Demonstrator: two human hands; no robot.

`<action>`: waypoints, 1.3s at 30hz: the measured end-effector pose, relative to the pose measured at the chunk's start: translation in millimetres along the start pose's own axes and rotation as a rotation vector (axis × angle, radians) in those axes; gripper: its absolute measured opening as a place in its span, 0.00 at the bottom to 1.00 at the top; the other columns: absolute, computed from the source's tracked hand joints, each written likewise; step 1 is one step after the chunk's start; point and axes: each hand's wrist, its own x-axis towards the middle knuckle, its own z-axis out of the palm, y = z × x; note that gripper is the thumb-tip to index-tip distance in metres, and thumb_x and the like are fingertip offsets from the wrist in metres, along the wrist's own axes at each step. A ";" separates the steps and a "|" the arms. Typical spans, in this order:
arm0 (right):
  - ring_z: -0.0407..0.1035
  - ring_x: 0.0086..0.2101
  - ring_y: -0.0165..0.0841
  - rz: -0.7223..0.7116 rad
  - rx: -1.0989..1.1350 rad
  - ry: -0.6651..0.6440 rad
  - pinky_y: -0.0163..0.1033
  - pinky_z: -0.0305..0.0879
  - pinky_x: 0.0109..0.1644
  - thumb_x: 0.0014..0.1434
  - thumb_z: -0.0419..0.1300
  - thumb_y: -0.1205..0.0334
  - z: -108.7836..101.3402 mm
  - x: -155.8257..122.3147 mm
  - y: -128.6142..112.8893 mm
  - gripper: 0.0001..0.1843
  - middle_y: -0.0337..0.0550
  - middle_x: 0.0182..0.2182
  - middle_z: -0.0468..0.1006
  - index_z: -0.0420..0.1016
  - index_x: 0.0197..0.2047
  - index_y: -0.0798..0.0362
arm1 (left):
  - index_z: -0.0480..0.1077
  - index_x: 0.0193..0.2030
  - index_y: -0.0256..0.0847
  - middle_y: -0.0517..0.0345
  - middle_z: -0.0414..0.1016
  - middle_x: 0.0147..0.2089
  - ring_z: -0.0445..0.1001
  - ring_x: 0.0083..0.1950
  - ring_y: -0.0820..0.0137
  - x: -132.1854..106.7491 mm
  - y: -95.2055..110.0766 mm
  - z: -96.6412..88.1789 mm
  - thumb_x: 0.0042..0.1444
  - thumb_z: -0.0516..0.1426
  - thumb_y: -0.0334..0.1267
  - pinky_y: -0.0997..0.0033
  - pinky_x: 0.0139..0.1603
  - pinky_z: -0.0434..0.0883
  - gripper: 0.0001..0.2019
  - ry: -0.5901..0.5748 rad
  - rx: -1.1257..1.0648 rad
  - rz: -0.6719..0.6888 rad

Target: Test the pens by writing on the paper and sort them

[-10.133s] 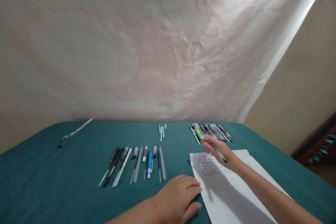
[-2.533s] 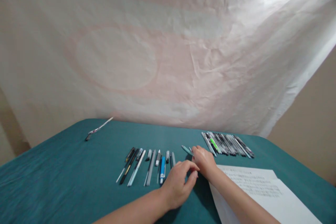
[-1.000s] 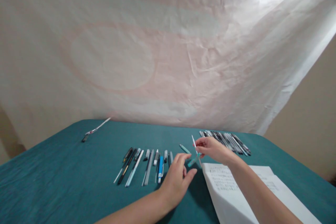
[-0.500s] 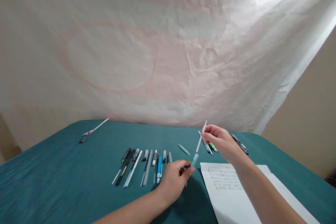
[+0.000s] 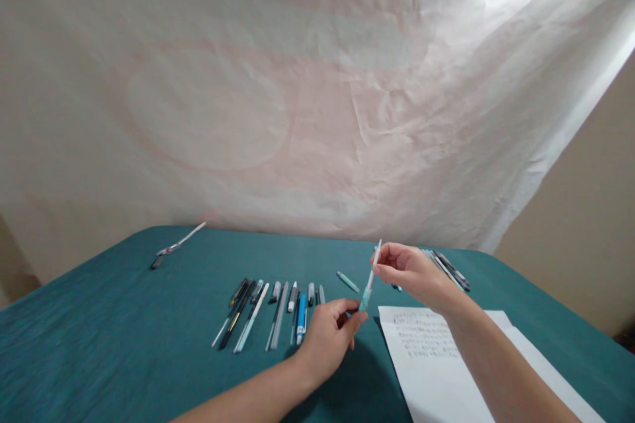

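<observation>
Between the thumb and fingers of my left hand (image 5: 331, 336) is a mint-green pen barrel (image 5: 366, 299), tilted with its open end up. My right hand (image 5: 409, 272) pinches a thin white pen refill (image 5: 376, 258), its tapered end pointing up. The refill's lower end is at the barrel's mouth and seems to be inside it. On the cloth behind the barrel lies a short mint-green pen part (image 5: 348, 281), apart from both hands. To the left of my left hand several pens and caps lie in a row, among them a blue pen (image 5: 301, 318).
Written paper sheets (image 5: 421, 370) lie under my right forearm. Several pens (image 5: 449, 269) rest behind my right hand, partly hidden by it. A long white-and-black item (image 5: 173, 249) lies far left on the green cloth (image 5: 124, 337). A pale sheet (image 5: 317, 112) hangs behind the table.
My right hand has moved down and left with the refill, bringing its lower end from just above the barrel to the barrel's mouth. My left hand has barely moved.
</observation>
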 end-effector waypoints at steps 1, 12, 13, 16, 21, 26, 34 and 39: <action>0.60 0.25 0.26 0.020 -0.008 -0.065 0.31 0.56 0.27 0.47 0.60 0.54 -1.2 -0.5 1.2 0.12 0.36 0.23 0.67 0.66 0.29 0.55 | 0.71 0.36 0.35 0.62 0.64 0.22 0.63 0.20 0.75 -0.2 0.2 0.1 0.56 0.50 0.47 0.76 0.22 0.58 0.16 0.001 0.000 0.006; 0.67 0.28 0.32 0.048 -0.373 0.023 0.35 0.61 0.33 0.50 0.57 0.58 7.8 33.2 89.5 0.13 0.43 0.27 0.75 0.73 0.36 0.57 | 0.70 0.39 0.35 0.61 0.67 0.24 0.63 0.20 0.76 -2.6 3.5 2.1 0.55 0.51 0.46 0.77 0.22 0.59 0.15 -0.009 -0.019 -0.020; 0.68 0.29 0.33 0.031 -0.476 0.098 0.36 0.61 0.34 0.51 0.56 0.58 15.2 36.4 99.7 0.13 0.44 0.28 0.75 0.73 0.36 0.57 | 0.70 0.39 0.35 0.61 0.67 0.24 0.63 0.20 0.76 -2.7 4.0 2.0 0.55 0.51 0.45 0.77 0.22 0.60 0.15 -0.011 -0.012 -0.022; 0.68 0.34 0.35 -0.032 -0.616 0.151 0.38 0.61 0.39 0.50 0.58 0.60 36.6 39.2 119.9 0.14 0.48 0.35 0.74 0.72 0.40 0.57 | 0.70 0.38 0.36 0.62 0.66 0.24 0.64 0.21 0.76 -3.0 4.5 2.3 0.55 0.51 0.44 0.77 0.23 0.60 0.14 -0.019 0.000 -0.008; 0.66 0.39 0.37 -0.093 -0.762 0.143 0.38 0.59 0.44 0.51 0.55 0.68 49.1 34.2 126.1 0.12 0.48 0.34 0.73 0.72 0.41 0.56 | 0.70 0.38 0.37 0.64 0.64 0.22 0.65 0.21 0.76 -3.6 4.4 3.3 0.55 0.52 0.43 0.77 0.24 0.61 0.12 -0.024 0.010 0.010; 0.66 0.34 0.36 -0.062 -0.621 0.166 0.39 0.60 0.41 0.53 0.53 0.67 24.3 37.5 106.9 0.12 0.49 0.33 0.72 0.72 0.40 0.59 | 0.68 0.37 0.37 0.64 0.63 0.22 0.64 0.21 0.75 -4.9 5.0 3.2 0.55 0.52 0.44 0.77 0.24 0.61 0.12 -0.008 0.007 0.004; 0.62 0.26 0.27 -0.035 0.215 0.180 0.32 0.60 0.30 0.50 0.59 0.49 -28.7 8.4 24.5 0.22 0.39 0.27 0.68 0.69 0.44 0.54 | 0.68 0.36 0.36 0.64 0.63 0.21 0.64 0.22 0.75 -3.7 1.2 4.9 0.54 0.53 0.44 0.77 0.24 0.60 0.12 -0.015 0.008 -0.011; 0.62 0.27 0.26 -0.090 0.231 0.190 0.31 0.60 0.30 0.49 0.61 0.52 -29.8 -5.7 3.6 0.19 0.39 0.27 0.69 0.71 0.42 0.54 | 0.68 0.36 0.36 0.65 0.62 0.20 0.63 0.21 0.75 -4.2 1.8 5.7 0.54 0.53 0.45 0.77 0.23 0.59 0.13 -0.014 0.023 -0.025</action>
